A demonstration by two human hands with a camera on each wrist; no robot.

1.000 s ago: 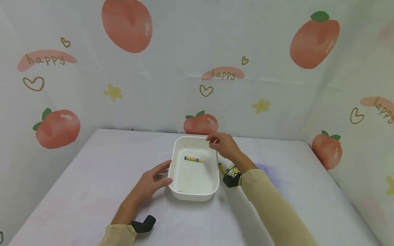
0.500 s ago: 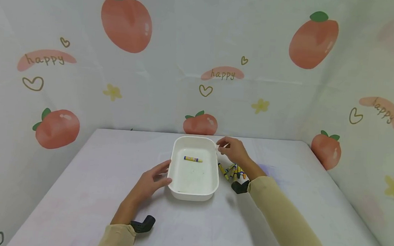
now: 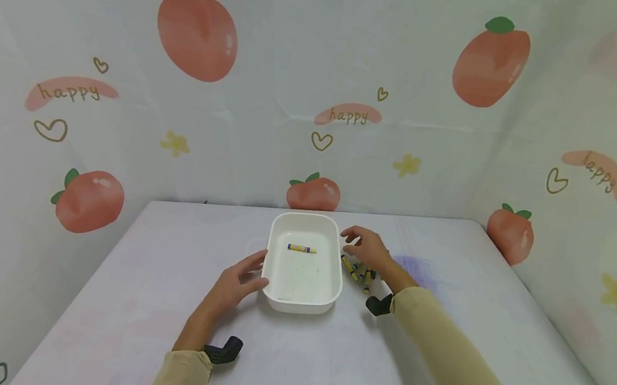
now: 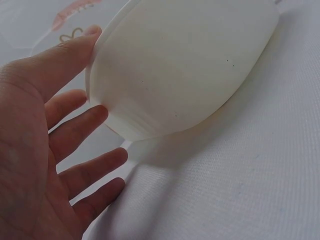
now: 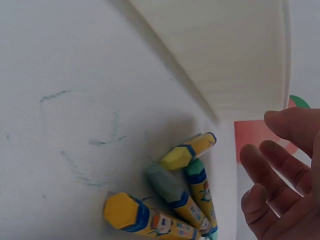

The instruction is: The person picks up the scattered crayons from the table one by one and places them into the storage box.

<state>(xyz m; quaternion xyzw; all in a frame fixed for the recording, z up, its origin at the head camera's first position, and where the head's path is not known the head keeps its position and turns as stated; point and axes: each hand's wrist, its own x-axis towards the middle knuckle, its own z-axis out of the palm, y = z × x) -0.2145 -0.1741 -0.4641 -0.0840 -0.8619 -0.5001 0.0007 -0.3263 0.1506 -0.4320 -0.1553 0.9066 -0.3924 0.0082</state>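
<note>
A white plastic tray (image 3: 299, 308) stands mid-table with one yellow-wrapped crayon (image 3: 301, 249) lying inside. My left hand (image 3: 235, 288) touches the tray's left side with spread fingers. In the left wrist view, the thumb (image 4: 75, 55) lies against the rim. My right hand (image 3: 368, 248) hovers just right of the tray over a loose group of crayons (image 3: 367, 280), partly covering them. Nothing shows between its loosely bent fingers. The right wrist view shows an orange crayon (image 5: 122, 212), a yellow crayon (image 5: 190, 151) and a dark green crayon (image 5: 170, 187) lying close together.
A pale cloth (image 3: 143, 288) covers the table, with a purple smudge (image 3: 416, 270) right of the crayons. Green marks (image 5: 80, 175) streak the cloth beside the tray. A fruit-printed curtain (image 3: 273, 93) hangs behind the table. Black devices (image 3: 224, 350) are strapped to both wrists.
My right hand has moved from above the tray's far right corner to the right and nearer, over the crayons. The left hand, tray and crayon inside stay put.
</note>
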